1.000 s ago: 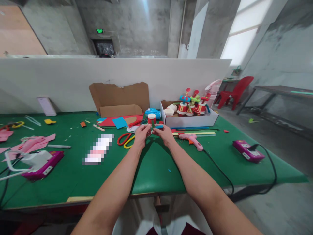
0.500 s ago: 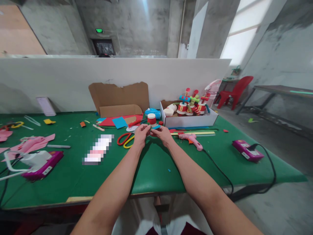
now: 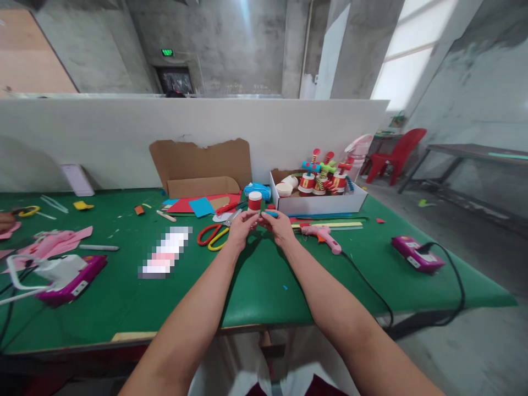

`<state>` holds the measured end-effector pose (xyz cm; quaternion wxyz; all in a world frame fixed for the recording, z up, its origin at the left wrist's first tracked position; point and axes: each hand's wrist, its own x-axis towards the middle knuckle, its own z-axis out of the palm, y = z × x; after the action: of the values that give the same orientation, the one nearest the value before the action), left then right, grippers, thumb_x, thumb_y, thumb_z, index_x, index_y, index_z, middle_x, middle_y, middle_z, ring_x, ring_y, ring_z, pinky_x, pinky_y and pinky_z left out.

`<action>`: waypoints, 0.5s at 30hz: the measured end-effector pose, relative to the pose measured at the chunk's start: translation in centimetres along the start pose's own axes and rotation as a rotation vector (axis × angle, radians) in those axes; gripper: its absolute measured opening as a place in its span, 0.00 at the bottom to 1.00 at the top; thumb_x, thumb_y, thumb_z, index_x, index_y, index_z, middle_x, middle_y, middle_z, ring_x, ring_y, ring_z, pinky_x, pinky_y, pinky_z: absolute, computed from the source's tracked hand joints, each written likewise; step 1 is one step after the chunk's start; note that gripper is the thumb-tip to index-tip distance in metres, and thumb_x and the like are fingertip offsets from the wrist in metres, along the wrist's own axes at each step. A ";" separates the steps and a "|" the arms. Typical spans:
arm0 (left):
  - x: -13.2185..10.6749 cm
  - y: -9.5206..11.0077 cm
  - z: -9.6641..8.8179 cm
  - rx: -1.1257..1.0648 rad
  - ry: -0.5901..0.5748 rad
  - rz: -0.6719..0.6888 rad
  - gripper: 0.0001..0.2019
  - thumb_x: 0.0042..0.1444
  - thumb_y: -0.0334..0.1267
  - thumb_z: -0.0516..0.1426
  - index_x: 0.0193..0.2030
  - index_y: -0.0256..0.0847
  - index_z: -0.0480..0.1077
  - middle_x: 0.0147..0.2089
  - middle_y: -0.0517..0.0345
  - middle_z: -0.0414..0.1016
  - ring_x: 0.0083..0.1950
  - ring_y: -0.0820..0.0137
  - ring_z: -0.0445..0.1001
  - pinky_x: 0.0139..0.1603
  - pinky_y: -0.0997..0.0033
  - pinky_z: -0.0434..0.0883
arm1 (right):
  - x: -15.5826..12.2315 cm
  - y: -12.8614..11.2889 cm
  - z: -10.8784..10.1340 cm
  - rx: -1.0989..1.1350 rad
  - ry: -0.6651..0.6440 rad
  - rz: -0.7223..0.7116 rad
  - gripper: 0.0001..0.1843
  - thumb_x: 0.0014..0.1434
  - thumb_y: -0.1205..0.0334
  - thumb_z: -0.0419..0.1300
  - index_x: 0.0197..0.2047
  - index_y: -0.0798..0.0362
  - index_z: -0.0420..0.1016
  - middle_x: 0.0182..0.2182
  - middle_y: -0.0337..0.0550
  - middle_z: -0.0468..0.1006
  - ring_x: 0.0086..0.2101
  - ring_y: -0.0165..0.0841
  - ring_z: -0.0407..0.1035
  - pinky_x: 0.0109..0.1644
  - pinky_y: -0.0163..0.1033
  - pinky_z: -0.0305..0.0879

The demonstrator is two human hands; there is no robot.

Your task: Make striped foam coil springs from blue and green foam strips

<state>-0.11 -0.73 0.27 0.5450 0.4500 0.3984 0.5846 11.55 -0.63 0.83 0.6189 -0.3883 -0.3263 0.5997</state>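
Both my hands meet above the middle of the green table (image 3: 264, 286). My left hand (image 3: 240, 230) and my right hand (image 3: 279, 226) pinch the two ends of a small blue paper strip (image 3: 269, 213) between fingertips. Just behind the fingers stands a small paper cup (image 3: 254, 201) with a red band and white lid. Red-and-yellow scissors (image 3: 213, 235) lie left of my left hand. A pink glue gun (image 3: 324, 235) lies to the right of my right hand.
A white box (image 3: 319, 202) of finished cup figures stands behind right, with brown cardboard (image 3: 202, 165) and coloured paper sheets (image 3: 198, 205) behind left. Purple power strips (image 3: 416, 254) (image 3: 72, 280) sit at both sides, cables trailing. A white partition backs the table; a red chair (image 3: 394, 154) stands beyond.
My hands have edged slightly farther from me, toward the cup, still holding the blue strip. At the far left a person's hand has come into view at the table edge.
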 end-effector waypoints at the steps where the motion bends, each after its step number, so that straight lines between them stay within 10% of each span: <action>1: 0.0 -0.1 0.0 0.025 -0.023 0.027 0.19 0.36 0.45 0.67 0.35 0.37 0.73 0.27 0.60 0.73 0.25 0.77 0.66 0.26 0.76 0.62 | 0.0 0.0 0.0 0.001 0.003 0.001 0.13 0.39 0.65 0.71 0.29 0.54 0.73 0.20 0.35 0.77 0.23 0.28 0.72 0.34 0.36 0.72; 15: 0.1 -0.2 0.1 0.050 -0.016 0.077 0.19 0.34 0.48 0.67 0.30 0.37 0.74 0.24 0.60 0.73 0.25 0.75 0.65 0.28 0.74 0.60 | -0.3 -0.4 0.1 -0.133 -0.065 -0.048 0.16 0.35 0.58 0.72 0.28 0.54 0.74 0.17 0.35 0.75 0.22 0.30 0.72 0.35 0.39 0.72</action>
<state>0.00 -0.65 0.11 0.5137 0.4834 0.3909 0.5914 11.62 -0.89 1.21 0.5950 -0.4009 -0.3944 0.5742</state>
